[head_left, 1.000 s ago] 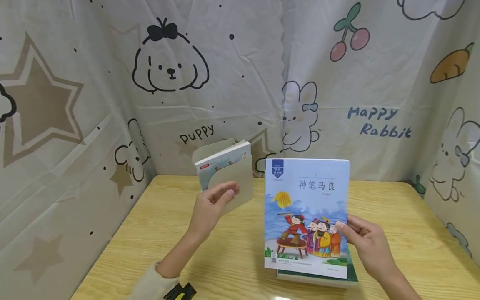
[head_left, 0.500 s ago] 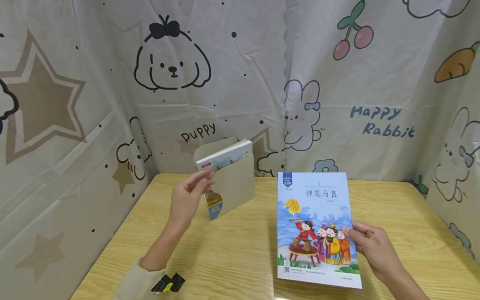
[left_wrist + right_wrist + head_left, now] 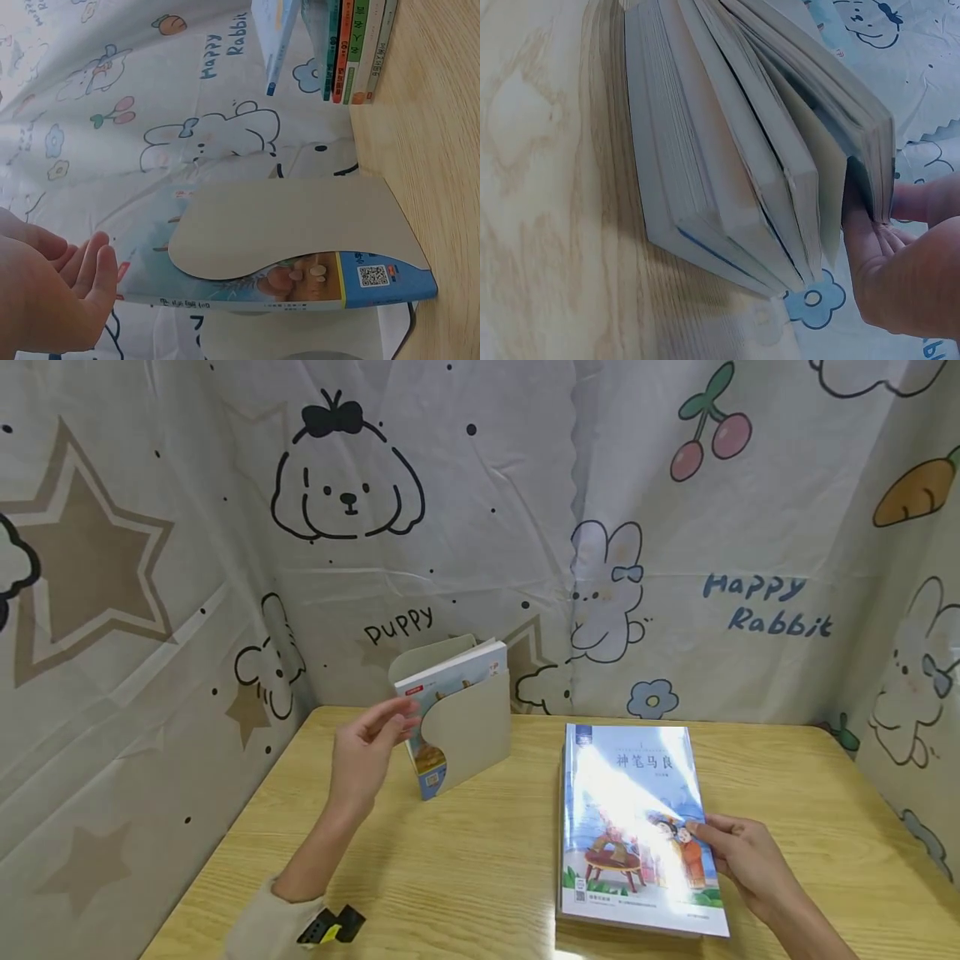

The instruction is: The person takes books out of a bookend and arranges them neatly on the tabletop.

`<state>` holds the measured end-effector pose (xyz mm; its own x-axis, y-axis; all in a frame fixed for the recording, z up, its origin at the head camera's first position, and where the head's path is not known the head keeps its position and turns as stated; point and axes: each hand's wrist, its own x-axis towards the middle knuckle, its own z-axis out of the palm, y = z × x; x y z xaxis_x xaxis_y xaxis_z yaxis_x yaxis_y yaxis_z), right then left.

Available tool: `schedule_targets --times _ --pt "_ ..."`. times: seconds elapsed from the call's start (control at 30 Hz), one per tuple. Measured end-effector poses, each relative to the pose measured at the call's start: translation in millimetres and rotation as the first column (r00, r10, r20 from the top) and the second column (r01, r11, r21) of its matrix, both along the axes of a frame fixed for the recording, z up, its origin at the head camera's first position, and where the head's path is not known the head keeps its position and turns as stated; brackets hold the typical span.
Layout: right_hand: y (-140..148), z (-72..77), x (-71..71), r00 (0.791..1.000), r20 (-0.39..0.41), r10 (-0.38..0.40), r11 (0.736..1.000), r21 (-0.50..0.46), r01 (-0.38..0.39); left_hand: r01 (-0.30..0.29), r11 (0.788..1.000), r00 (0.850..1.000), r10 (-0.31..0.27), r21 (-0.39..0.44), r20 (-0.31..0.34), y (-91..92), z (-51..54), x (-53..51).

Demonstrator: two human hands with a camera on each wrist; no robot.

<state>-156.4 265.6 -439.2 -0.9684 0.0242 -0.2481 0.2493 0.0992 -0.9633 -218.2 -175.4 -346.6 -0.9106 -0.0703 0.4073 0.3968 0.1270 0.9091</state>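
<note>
My right hand point(image 3: 750, 864) pinches the right edge of a blue picture-cover book point(image 3: 633, 827), thumb on the cover and fingers underneath. The right wrist view shows that book point(image 3: 840, 82) lying over a stack of thick books point(image 3: 720, 180), with a gap between them at the hand's side. My left hand point(image 3: 366, 752) is raised with loosely bent fingers and holds nothing. It is beside a cream file holder point(image 3: 472, 727), near the upper edge of another blue book point(image 3: 431, 768) standing inside. Whether the left fingertips touch that book, I cannot tell.
The wooden table point(image 3: 480, 877) ends at a patterned cloth point(image 3: 480, 527) hung around its back and sides. The holder stands upright at the back left, and several book spines point(image 3: 356, 52) show in the left wrist view. A black strap point(image 3: 330, 927) is on the left sleeve.
The blue book in my right hand has come down and slightly right, and lies flatter over the stack. My left hand has drawn back leftward from the holder, which stays put.
</note>
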Motion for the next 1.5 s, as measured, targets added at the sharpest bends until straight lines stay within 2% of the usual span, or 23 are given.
schedule_targets --times 0.43,0.83,1.07,1.2,1.33,1.43,1.5 --pt "5 -9.2 -5.7 0.999 0.042 0.032 0.999 0.011 -0.032 0.003 1.0 1.0 -0.003 0.006 -0.011 -3.0 -1.1 0.0" --pt "4 -7.7 -7.8 0.998 0.04 0.057 0.998 0.036 -0.058 0.018 1.0 1.0 -0.018 0.012 -0.006 -5.3 -3.4 -0.9" --pt "4 -8.3 -12.4 0.997 0.055 0.052 0.995 0.081 -0.056 -0.016 1.0 1.0 0.015 0.015 0.012 -6.8 -4.9 -1.3" --pt "5 -7.3 -14.5 0.996 0.065 0.057 0.99 0.126 -0.065 -0.082 0.997 0.997 0.082 0.012 0.006 -8.9 -7.2 -4.3" --pt "6 -4.0 -16.4 0.996 0.074 0.053 0.963 0.26 -0.071 -0.156 0.988 0.988 0.156 0.002 -0.003 -12.1 -10.6 -8.5" --pt "8 -0.7 -18.3 0.996 0.076 0.04 0.927 0.37 -0.065 -0.18 0.984 0.984 0.18 0.001 -0.003 -14.4 -13.6 -12.4" --pt "9 1.2 -19.3 0.997 0.075 0.029 0.912 0.405 -0.057 -0.18 0.984 0.984 0.18 0.003 0.0 -15.4 -16.5 -16.2"
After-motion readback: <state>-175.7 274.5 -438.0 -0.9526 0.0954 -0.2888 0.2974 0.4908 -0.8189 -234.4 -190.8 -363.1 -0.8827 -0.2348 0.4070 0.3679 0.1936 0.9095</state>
